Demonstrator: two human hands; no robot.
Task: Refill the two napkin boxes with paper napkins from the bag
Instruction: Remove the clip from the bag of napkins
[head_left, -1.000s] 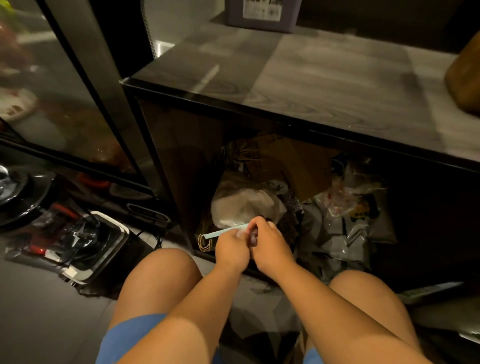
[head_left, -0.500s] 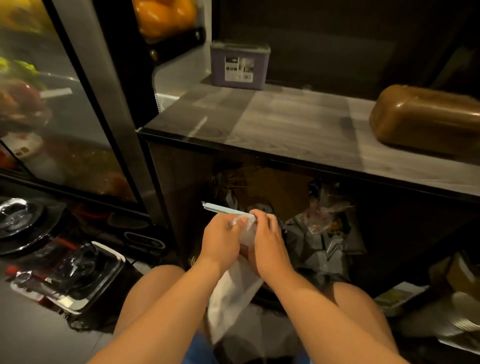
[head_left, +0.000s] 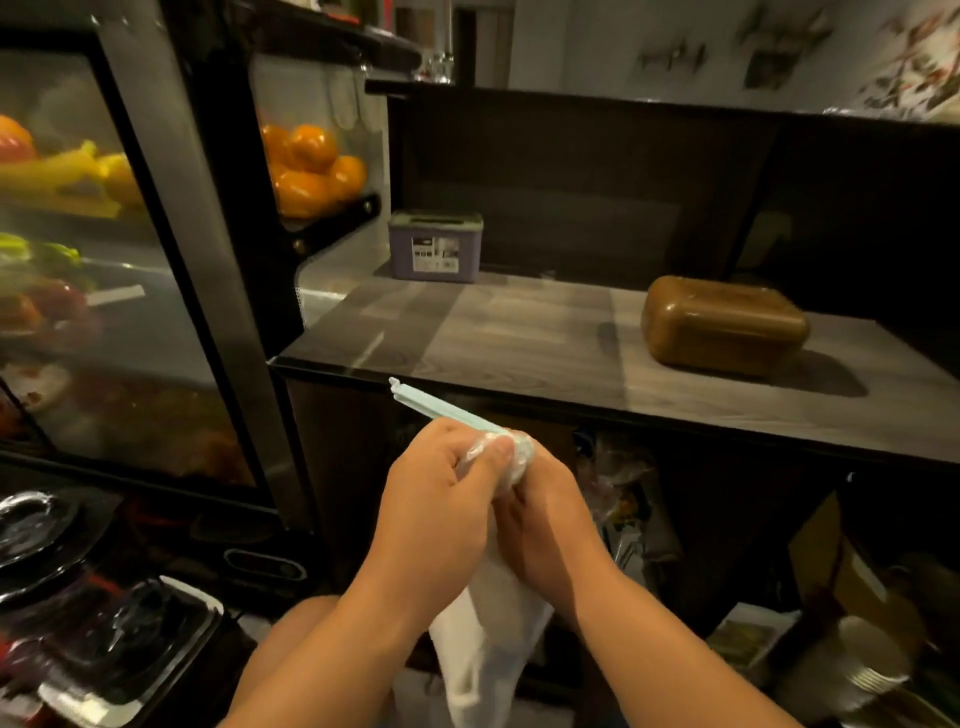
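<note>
A clear plastic bag of white napkins (head_left: 485, 644) hangs below my hands, in front of the counter's edge. My left hand (head_left: 436, 514) and my right hand (head_left: 540, 525) both grip its bunched neck. A pale green sealing clip (head_left: 441, 408) sticks out up and left from the neck, above my left hand. On the grey wood counter (head_left: 519, 338) stand two boxes: a purple box (head_left: 435, 246) with a slot on top at the back left, and a brown rounded box (head_left: 722, 325) at the right.
A glass-door fridge (head_left: 156, 260) with fruit stands at the left, oranges (head_left: 306, 166) beside it. The open shelf under the counter holds bags and clutter (head_left: 618, 499). Black plastic trays (head_left: 104, 649) lie on the floor at the lower left; paper cups (head_left: 852, 670) at the lower right.
My hands have lifted the clipped bag out of the shelf under the counter to the counter's edge. My view has risen, and both boxes now show.
</note>
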